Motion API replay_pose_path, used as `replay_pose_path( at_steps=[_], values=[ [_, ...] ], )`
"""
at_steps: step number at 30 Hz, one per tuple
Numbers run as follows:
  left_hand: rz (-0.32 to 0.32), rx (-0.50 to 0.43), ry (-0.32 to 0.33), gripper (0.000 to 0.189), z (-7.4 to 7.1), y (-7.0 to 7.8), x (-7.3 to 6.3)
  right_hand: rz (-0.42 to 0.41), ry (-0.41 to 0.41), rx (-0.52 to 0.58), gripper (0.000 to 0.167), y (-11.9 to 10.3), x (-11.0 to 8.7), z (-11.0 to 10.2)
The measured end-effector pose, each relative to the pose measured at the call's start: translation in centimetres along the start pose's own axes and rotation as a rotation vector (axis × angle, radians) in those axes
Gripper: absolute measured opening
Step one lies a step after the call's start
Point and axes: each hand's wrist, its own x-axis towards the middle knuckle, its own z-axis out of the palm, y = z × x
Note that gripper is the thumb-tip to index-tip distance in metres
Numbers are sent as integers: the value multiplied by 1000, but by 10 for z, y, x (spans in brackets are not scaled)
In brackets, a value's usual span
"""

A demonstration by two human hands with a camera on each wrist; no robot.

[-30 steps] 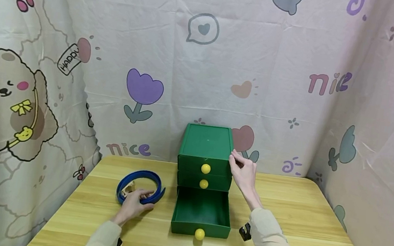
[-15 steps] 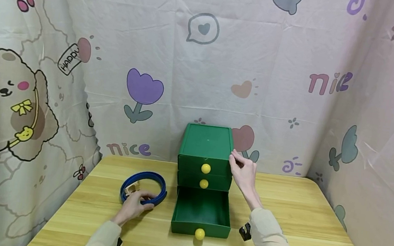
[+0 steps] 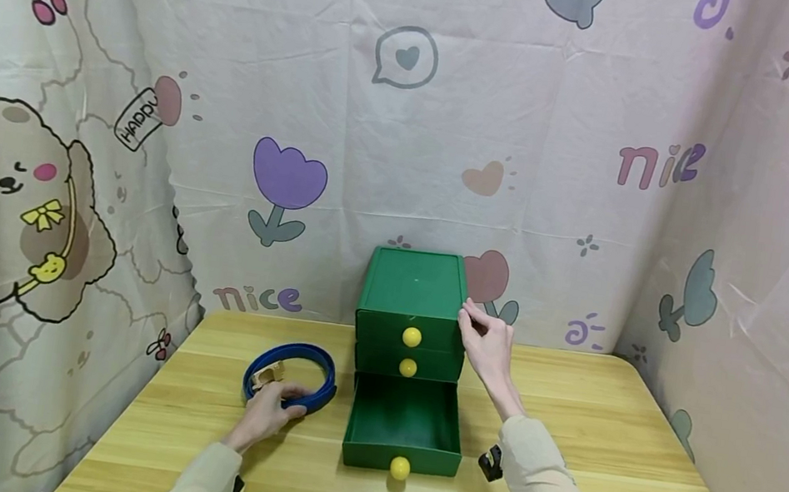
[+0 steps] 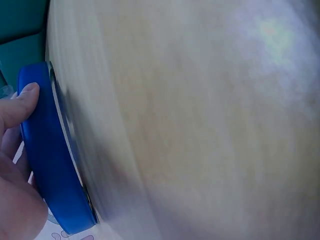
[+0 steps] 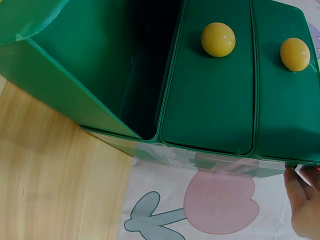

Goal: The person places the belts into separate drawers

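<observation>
A coiled blue belt (image 3: 326, 392) with a gold buckle (image 3: 266, 375) inside the coil is on the left half of the table. My left hand (image 3: 268, 413) pinches its near side, the thumb (image 4: 25, 102) against the outer face and the fingers inside the coil. To the right stands a green drawer cabinet (image 3: 415, 283) with yellow ball knobs. Its bottom drawer (image 3: 405, 428) is pulled out with nothing in it; the two drawers above are closed. My right hand (image 3: 488, 347) touches the cabinet's top right edge with fairly straight fingers and thumb; the fingertips (image 5: 291, 174) show at that edge.
The wooden table (image 3: 562, 454) extends around the cabinet and belt. A printed cloth (image 3: 407, 155) hangs close behind the cabinet, with further cloth at both sides. The lowest drawer's yellow knob (image 3: 399, 469) juts out toward me.
The belt coil has shifted slightly to the right and its buckle has turned a little, with my left hand on it. My right hand and the cabinet have stayed put.
</observation>
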Motion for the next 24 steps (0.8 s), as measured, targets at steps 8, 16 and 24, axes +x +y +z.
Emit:
replay_pose_path(
  at_steps=[8, 16, 24],
  values=[
    [-48, 17, 65, 24, -3, 5, -1, -1, -2, 2, 29, 0, 0, 0],
    [-27, 45, 96, 23, -10, 12, -1, -7, 2, 2, 29, 0, 0, 0],
    [10, 59, 129, 24, -15, 21, -1, 0, -3, 1, 29, 2, 0, 0]
  ],
)
